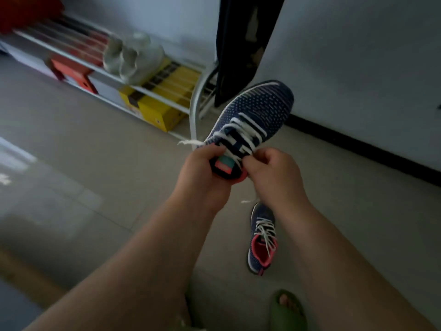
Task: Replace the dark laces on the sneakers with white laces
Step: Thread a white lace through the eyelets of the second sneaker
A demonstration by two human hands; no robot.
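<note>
A navy knit sneaker (260, 106) with a pink lining is held up in the air, toe pointing away. White laces (241, 132) run through its eyelets. My left hand (205, 170) grips its tongue and collar, and a frayed white lace end sticks out past that hand to the left. My right hand (269, 168) pinches the white lace at the top eyelets on the right side. Another lace end hangs below my right hand. The second navy sneaker (262, 237) lies on the floor between my forearms, laced in white.
A white metal shoe rack (195, 103) stands along the wall with pale sneakers (133, 58), a yellow box (157, 103) and red boxes on it. A dark garment (241, 44) hangs by the rack. My foot in a green slipper (286, 306) rests on the tiled floor.
</note>
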